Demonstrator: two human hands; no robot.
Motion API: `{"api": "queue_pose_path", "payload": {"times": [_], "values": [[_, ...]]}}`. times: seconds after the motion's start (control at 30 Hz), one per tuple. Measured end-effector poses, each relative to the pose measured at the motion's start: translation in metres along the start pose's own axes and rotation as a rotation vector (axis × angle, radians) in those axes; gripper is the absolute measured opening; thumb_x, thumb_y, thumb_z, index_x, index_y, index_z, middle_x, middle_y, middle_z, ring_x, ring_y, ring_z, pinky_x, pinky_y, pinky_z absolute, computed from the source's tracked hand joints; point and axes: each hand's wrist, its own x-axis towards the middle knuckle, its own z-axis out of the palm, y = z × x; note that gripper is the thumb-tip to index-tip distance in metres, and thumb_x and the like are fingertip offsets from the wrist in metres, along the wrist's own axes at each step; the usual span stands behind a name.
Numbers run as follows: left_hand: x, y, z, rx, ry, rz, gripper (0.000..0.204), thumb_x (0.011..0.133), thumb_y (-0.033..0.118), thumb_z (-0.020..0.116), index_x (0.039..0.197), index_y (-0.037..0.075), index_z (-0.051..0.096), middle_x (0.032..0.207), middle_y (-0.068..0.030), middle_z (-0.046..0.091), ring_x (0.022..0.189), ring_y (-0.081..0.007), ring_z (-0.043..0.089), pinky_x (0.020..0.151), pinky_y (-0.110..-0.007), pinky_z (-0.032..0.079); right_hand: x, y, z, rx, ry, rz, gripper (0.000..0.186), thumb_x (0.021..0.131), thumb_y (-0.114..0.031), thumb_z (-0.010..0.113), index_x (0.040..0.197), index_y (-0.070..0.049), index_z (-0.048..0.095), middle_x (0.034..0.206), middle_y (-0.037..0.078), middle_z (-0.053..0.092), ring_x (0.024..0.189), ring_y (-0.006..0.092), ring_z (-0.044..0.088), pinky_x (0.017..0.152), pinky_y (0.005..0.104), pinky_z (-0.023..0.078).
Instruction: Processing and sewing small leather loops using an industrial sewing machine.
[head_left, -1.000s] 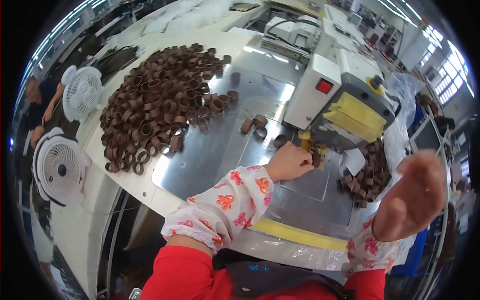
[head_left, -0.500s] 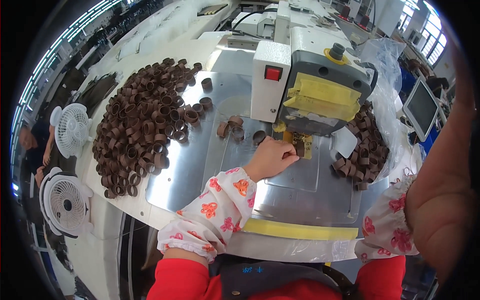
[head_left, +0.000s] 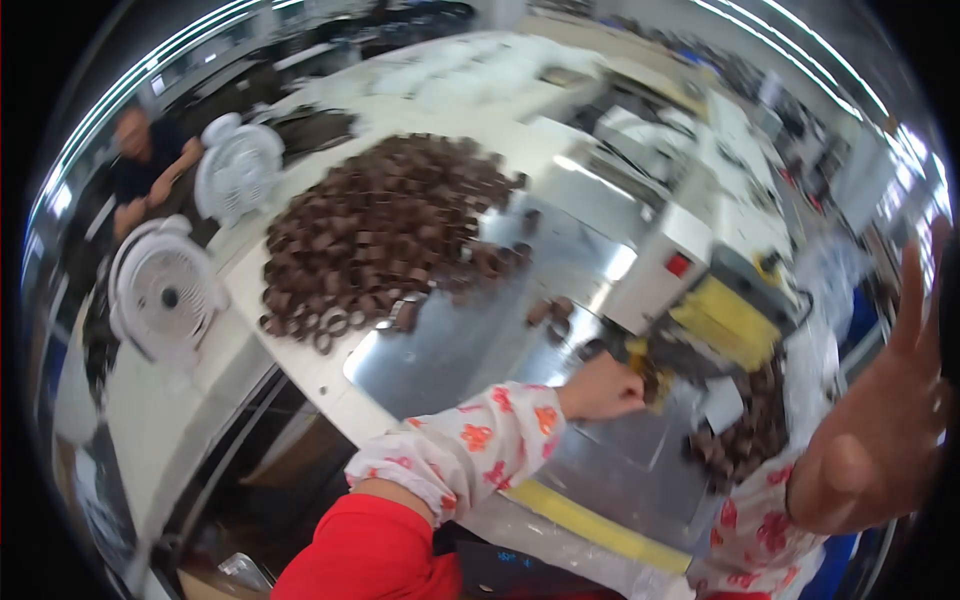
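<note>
Keeps left hand (head_left: 605, 388) curled just in front of machine head (head_left: 700, 290), unclear whether grasping one of brown loops (head_left: 380, 225) heaped left and right of it; now shows right hand (head_left: 882, 420) spread, released, right of it, leaving loop-handling one-handed.

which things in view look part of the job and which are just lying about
Seemingly part of the job:
- brown rings
- white-and-grey machine
- metal plate
- left hand, at the machine

Seemingly just about:
- two white fans
- clear plastic
</note>
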Motion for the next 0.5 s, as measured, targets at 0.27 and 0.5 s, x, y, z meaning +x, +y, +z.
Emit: {"api": "queue_pose_path", "payload": {"times": [0.27, 0.5], "values": [[-0.004, -0.002, 0.005, -0.047, -0.047, -0.068, 0.017, 0.072, 0.028, 0.062, 0.067, 0.012, 0.059, 0.066, -0.0027, 0.06, 0.066, -0.0253, 0.057, 0.072, -0.039, 0.038, -0.088, -0.026, 0.075, 0.257, -0.379, 0.329, 0.014, 0.076, 0.0, 0.058, 0.09, 0.002, 0.056, 0.073, 0.012, 0.056, 0.062, 0.0237, 0.052, 0.06, 0.033, 0.042], [-0.006, -0.003, 0.004, -0.048, -0.041, -0.026, 0.013, 0.071, 0.025, 0.061, 0.069, 0.012, 0.06, 0.065, -0.0021, 0.06, 0.067, -0.0237, 0.057, 0.071, -0.037, 0.036, -0.191, -0.005, 0.098, 0.028, -0.489, 0.889, 0.015, 0.086, -0.012, 0.057, 0.086, 0.002, 0.052, 0.07, 0.011, 0.05, 0.057, 0.0211, 0.047, 0.054, 0.0314, 0.037]]}}
